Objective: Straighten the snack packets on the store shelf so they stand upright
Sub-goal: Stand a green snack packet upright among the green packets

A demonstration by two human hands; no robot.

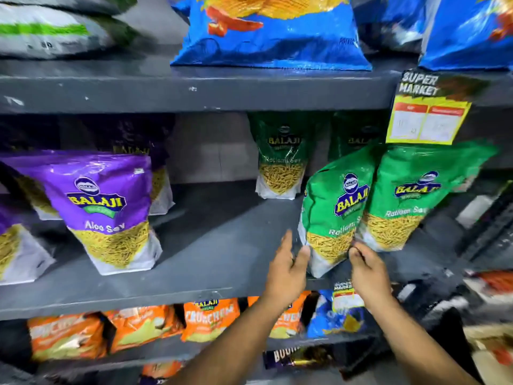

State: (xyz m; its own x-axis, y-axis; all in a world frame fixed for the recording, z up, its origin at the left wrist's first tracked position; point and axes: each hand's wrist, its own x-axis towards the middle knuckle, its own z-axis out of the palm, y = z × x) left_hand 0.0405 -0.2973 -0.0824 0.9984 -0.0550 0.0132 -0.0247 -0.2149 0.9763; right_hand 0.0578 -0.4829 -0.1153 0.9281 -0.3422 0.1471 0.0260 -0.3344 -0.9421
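A green Ratlami Sev packet (pixel 337 207) stands near the front of the grey middle shelf (pixel 194 276), tilted to the right against a second green packet (pixel 408 198). My left hand (pixel 288 270) is at its lower left corner, fingers apart and just touching the edge. My right hand (pixel 366 270) is at its lower right corner, fingertips on the bottom of the packet. A third green packet (pixel 280 162) stands upright at the back. A purple Aloo Sev packet (pixel 108 209) stands at the left, leaning slightly.
More purple packets (pixel 16 245) sit at the far left. Blue chip bags (pixel 272 31) fill the shelf above, and a yellow price tag (pixel 424 120) hangs from its edge. Orange snack packets (pixel 211 318) line the shelf below.
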